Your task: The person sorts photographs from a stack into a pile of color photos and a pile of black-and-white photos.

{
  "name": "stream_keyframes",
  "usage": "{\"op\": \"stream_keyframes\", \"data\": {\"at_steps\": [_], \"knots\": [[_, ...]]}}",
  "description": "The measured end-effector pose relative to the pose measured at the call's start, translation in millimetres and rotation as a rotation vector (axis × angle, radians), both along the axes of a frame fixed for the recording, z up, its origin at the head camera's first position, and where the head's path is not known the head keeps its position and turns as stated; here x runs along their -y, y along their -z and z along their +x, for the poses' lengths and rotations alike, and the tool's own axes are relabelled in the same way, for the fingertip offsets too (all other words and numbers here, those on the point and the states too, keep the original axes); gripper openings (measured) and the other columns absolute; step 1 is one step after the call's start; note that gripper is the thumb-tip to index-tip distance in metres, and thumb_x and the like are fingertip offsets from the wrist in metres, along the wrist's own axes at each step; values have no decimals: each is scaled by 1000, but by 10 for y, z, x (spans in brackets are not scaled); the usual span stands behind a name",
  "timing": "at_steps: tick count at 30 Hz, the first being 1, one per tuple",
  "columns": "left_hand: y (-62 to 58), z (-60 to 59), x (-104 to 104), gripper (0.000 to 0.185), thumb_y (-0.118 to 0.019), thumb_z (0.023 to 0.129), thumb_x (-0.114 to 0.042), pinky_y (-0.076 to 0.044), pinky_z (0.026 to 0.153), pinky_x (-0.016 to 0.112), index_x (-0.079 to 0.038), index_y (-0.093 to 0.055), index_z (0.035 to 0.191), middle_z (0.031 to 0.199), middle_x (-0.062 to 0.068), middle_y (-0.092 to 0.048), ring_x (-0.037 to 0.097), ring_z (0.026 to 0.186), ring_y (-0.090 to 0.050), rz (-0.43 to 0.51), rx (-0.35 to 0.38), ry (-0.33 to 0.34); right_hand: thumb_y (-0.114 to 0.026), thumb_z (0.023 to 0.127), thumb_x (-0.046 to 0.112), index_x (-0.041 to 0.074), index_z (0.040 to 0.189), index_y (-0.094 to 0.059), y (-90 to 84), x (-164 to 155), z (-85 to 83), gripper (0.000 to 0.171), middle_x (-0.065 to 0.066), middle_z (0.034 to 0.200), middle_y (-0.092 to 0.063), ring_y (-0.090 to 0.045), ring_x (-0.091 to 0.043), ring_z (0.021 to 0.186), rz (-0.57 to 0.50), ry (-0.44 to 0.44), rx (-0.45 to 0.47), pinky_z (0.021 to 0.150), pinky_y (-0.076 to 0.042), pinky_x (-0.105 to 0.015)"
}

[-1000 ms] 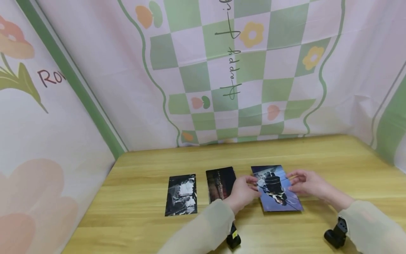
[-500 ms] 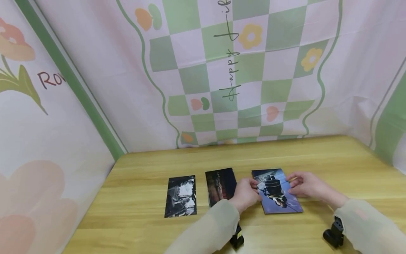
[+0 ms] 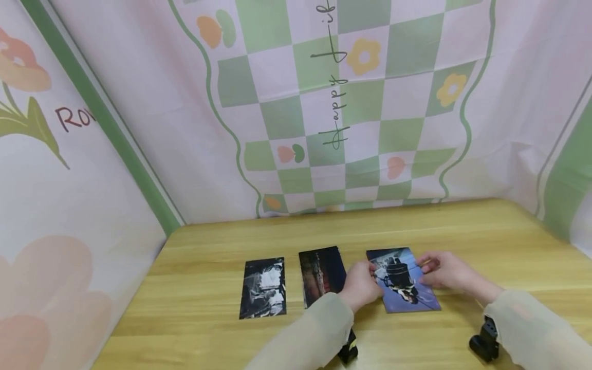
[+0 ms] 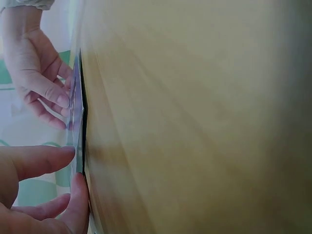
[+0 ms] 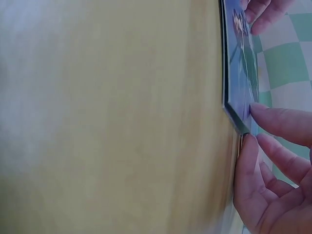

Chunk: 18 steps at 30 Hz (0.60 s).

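A blue-toned photo card [image 3: 403,281] lies at the right end of a row of three on the wooden table [image 3: 416,226]. In the wrist views it looks like a thin stack [image 4: 80,122] [image 5: 241,63]. My left hand [image 3: 367,280] pinches its left edge, with the thumb at the edge and a finger on top [image 4: 74,168]. My right hand [image 3: 427,272] pinches the right edge the same way [image 5: 251,126]. A dark reddish card [image 3: 321,272] lies just left of my left hand, partly hidden by it. Farther left is a black-and-white card [image 3: 263,288].
Patterned cloth walls [image 3: 324,128] close in the table at the back and on both sides. Black wrist-camera mounts [image 3: 347,352] [image 3: 483,341] hang under both sleeves near the table's front edge.
Both hands have stayed on the blue card's edges. The card has shifted slightly and now lies flatter on the table. The other two cards have not moved.
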<state>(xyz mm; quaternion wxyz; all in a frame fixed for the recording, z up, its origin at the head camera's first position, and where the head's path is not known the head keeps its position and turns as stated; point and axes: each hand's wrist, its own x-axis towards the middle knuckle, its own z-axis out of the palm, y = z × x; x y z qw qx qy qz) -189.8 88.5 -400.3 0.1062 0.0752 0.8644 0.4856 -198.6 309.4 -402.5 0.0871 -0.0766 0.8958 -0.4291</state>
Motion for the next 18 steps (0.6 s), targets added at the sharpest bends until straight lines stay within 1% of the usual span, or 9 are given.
{"op": "stream_keyframes", "data": {"at_steps": [3,7,13,18], "knots": [[8,13,8,48,-70,68,12,-34,50,19,0,-63,114,67,-4,-48,8,58,-38,4,-4,3,-72,73,-1,-15,107,-55,3,2,11,40,-12,88,-63,-56,-14,73,14,-3,2,57,-53,-24],[8,19,8,46,-70,68,11,-35,52,19,-1,-63,112,68,-5,-48,7,59,-38,3,-7,1,-73,74,-1,-15,107,-55,8,8,18,40,-12,88,-63,-56,-13,71,12,4,13,54,-52,-24],[12,-3,8,45,-70,67,10,-39,54,20,-1,-64,110,78,-3,-54,7,65,-42,21,4,-13,-70,75,-1,-16,110,-53,-2,3,16,42,-13,89,-62,-55,-12,65,-8,24,24,52,-52,-24],[-17,-16,16,44,-72,67,10,-44,57,21,-3,-64,109,84,-3,-56,8,70,-46,57,37,-23,-71,76,0,-17,115,-50,-53,-8,11,47,-15,92,-61,-56,-14,68,-6,40,30,54,-53,-26]]}}
